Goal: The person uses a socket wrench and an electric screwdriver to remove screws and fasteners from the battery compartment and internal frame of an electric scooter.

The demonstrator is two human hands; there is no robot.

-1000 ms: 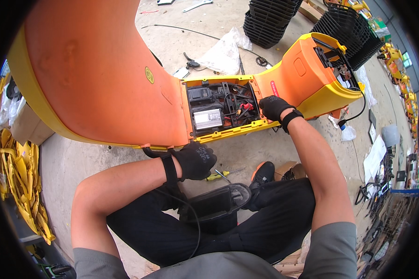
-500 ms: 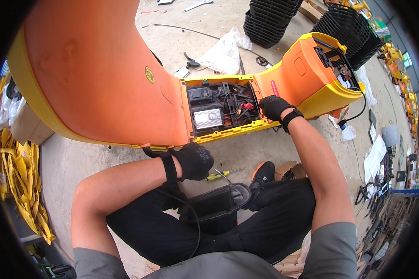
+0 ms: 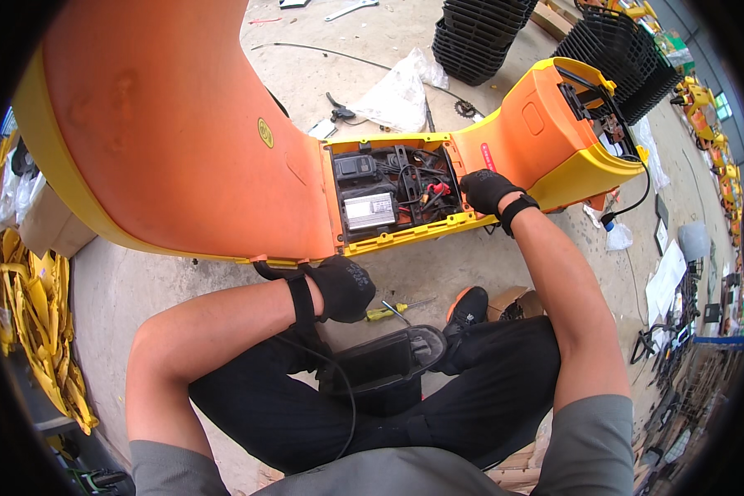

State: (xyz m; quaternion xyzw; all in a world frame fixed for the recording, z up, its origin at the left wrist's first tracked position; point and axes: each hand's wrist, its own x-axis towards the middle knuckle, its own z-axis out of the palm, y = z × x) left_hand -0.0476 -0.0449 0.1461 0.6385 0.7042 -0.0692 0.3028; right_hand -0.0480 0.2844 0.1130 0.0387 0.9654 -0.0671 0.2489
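Open compartment (image 3: 398, 194) in the underside of an orange-and-yellow scooter body (image 3: 182, 140), lying on its side on the concrete floor (image 3: 471, 264) just ahead of the knees. Inside: a silver ribbed box (image 3: 369, 211), a black unit (image 3: 356, 167) above it, a tangle of black wires with red connectors (image 3: 435, 190). Right hand (image 3: 486, 190), black-gloved, at the compartment's right edge, fingers curled over the yellow rim and into the wiring; whether anything is gripped, cannot tell. Left hand (image 3: 341, 287), also gloved, below the body's lower yellow edge, closed into a loose fist just under it; what it holds, if anything, hidden by the glove. Just right of that hand, on the floor, a yellow-handled screwdriver (image 3: 388, 311). Nearer the lap, a black oblong cover (image 3: 384, 364) resting against the black trousers, a thin black cable (image 3: 339, 388) running across it. Farther out: white plastic bag (image 3: 401, 87) and pliers (image 3: 337, 107) beyond the body, stacked black baskets (image 3: 479, 37) at the top, yellow plastic parts (image 3: 25, 314) heaped at the left.
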